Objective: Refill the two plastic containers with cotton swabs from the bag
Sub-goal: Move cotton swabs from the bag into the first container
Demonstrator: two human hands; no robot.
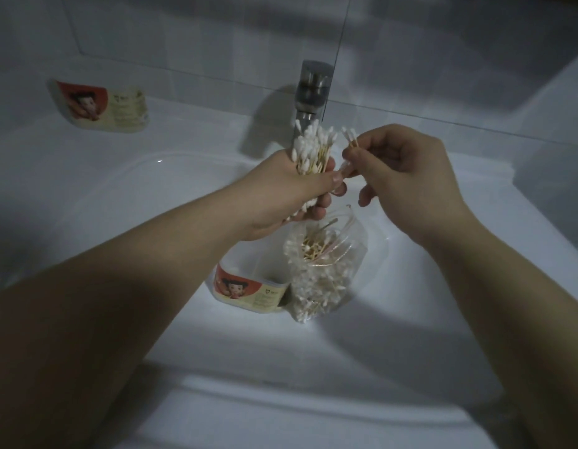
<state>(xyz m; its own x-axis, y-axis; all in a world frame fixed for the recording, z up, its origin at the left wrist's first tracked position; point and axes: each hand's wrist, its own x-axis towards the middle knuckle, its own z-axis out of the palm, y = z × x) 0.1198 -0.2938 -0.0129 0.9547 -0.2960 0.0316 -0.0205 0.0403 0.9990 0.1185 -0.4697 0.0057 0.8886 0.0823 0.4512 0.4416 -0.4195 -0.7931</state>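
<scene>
Nearest in the basin of the sink [313, 409] stands one labelled container [248, 290], and touching its right side is the clear bag [326, 270], upright, its mouth open and many swabs inside. How full the container is cannot be told from here.

The step in hand looks to be gathering a neat bunch before loading it. To do it well, the sticks should all lie parallel with their tips level, so the bunch slides into the container in one go. Working right above the bag is sensible, since any dropped swab would fall back in rather than into the basin. The grip should be firm at the middle of the sticks but not so tight that they fan out.

Above the bag, the left hand [281, 192] is closed round a thick bundle of cotton swabs [313, 147], held upright with white tips showing above and below the fist. Just to its right, the right hand [410, 170] pinches a few swabs [351, 139] between thumb and fingertips, its other fingers loosely curled, close to the bundle as if to add them.

Behind stands the tap [313, 92]. Far left on the sink's ledge lies the second container [100, 105], well apart from the hands.
</scene>
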